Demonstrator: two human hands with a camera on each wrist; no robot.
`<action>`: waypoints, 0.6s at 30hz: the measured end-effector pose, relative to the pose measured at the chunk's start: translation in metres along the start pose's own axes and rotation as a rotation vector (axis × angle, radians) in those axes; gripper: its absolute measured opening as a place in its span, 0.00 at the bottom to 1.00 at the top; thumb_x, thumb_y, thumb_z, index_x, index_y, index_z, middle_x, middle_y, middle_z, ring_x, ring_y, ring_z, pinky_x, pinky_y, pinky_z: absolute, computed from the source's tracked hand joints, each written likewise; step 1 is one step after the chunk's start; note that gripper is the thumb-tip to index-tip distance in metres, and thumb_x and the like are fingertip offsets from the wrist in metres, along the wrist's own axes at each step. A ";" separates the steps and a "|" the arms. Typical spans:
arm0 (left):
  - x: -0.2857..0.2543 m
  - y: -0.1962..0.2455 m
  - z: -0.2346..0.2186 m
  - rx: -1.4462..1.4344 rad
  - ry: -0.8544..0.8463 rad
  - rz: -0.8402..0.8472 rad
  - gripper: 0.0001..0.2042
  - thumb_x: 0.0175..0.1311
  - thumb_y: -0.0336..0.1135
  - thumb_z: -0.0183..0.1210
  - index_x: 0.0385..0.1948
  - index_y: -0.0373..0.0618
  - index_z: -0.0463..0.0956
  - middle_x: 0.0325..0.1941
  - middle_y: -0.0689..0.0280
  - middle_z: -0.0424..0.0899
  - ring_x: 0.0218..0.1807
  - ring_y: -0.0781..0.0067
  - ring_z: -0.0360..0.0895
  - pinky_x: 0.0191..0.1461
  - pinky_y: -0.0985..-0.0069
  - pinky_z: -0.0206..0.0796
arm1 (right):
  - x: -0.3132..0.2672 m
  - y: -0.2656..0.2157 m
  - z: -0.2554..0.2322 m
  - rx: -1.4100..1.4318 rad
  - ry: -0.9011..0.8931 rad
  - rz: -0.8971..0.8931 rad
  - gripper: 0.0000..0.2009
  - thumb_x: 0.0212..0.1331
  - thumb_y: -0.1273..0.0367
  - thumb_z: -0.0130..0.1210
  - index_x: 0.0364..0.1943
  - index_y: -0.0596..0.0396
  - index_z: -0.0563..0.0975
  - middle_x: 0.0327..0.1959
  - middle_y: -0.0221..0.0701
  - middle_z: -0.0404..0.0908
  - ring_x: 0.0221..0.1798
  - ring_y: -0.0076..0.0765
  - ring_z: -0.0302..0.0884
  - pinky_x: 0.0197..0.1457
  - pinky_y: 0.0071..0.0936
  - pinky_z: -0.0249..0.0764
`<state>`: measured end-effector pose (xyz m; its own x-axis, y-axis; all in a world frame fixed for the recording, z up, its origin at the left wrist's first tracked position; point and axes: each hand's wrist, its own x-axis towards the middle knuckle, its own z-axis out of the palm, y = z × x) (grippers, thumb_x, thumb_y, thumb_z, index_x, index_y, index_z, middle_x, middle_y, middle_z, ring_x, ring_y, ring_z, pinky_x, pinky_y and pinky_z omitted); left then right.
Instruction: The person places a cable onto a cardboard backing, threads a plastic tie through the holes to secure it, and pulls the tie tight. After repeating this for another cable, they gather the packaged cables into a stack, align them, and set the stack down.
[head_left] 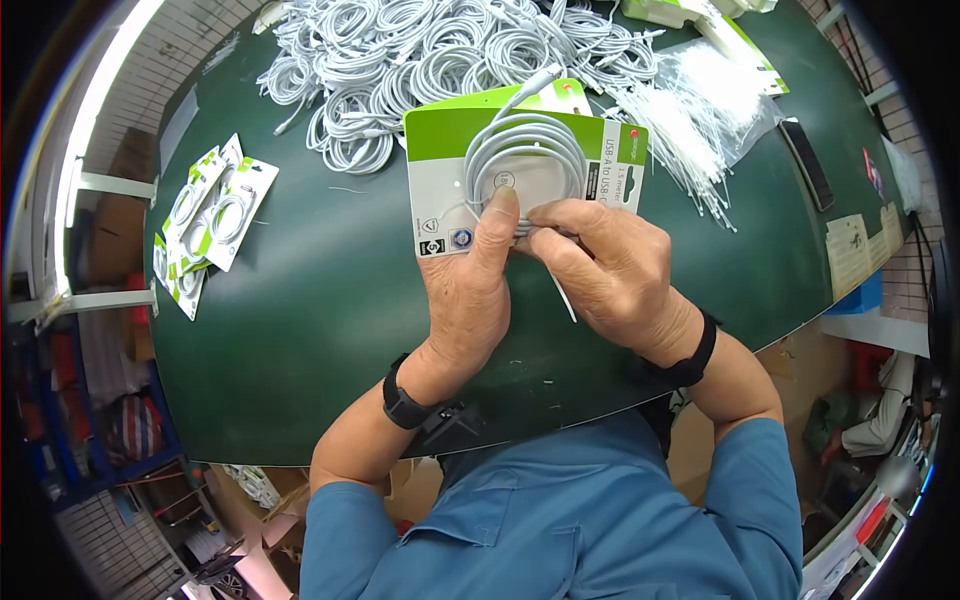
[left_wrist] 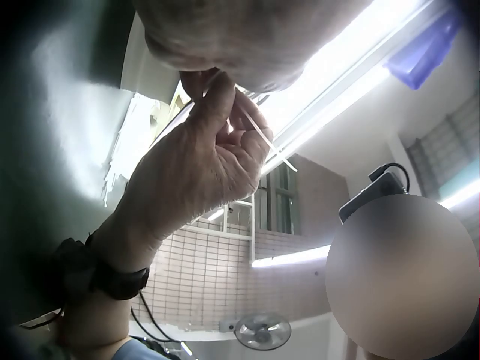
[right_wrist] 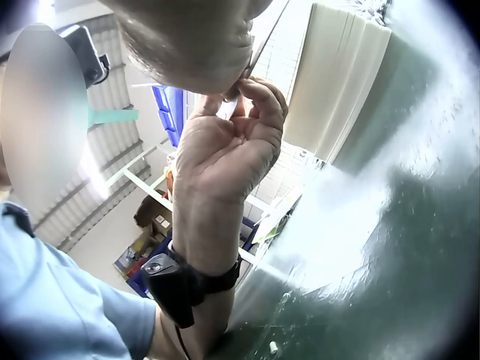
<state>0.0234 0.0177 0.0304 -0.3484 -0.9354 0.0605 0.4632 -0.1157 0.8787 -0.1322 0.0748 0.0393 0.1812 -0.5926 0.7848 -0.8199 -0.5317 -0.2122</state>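
My left hand (head_left: 468, 295) holds a printed green-and-white card (head_left: 435, 190) from its lower edge, thumb pressed on the front. On the card lies a coiled light-grey USB cable (head_left: 572, 160), its plug pointing up past the top edge. A thin white cable tie (head_left: 566, 298) hangs from the coil's lower side, where my right hand (head_left: 615, 265) pinches with thumb and forefinger. The tie (left_wrist: 270, 139) also shows beside the right fingers in the left wrist view. Behind the front card, more green card shows; the right wrist view shows a thick card stack (right_wrist: 337, 82) edge-on.
A large heap of coiled grey cables (head_left: 430, 60) covers the table's far side. White cable ties (head_left: 680, 125) spill from a clear bag (head_left: 735, 95) at the right. Several carded cables (head_left: 215, 215) lie at left on the green table (head_left: 310, 330). A dark bar-shaped object (head_left: 806, 165) lies far right.
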 end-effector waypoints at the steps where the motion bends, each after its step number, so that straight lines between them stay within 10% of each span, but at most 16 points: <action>1: 0.000 -0.002 -0.001 0.008 -0.002 0.007 0.21 0.77 0.27 0.59 0.69 0.42 0.66 0.60 0.61 0.81 0.55 0.72 0.84 0.52 0.74 0.81 | 0.000 -0.002 0.000 -0.007 -0.010 0.015 0.11 0.48 0.72 0.67 0.37 0.53 0.81 0.41 0.31 0.83 0.33 0.33 0.85 0.32 0.30 0.80; 18: 0.005 -0.005 0.004 0.072 0.059 -0.005 0.13 0.73 0.27 0.65 0.56 0.37 0.79 0.50 0.65 0.86 0.47 0.79 0.83 0.49 0.77 0.77 | -0.009 -0.001 0.008 0.002 -0.016 0.066 0.09 0.52 0.73 0.66 0.38 0.55 0.83 0.41 0.31 0.85 0.28 0.31 0.86 0.26 0.28 0.80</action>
<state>0.0161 0.0147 0.0279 -0.3010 -0.9531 0.0304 0.4015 -0.0978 0.9106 -0.1287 0.0759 0.0280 0.1350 -0.6360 0.7598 -0.8294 -0.4921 -0.2645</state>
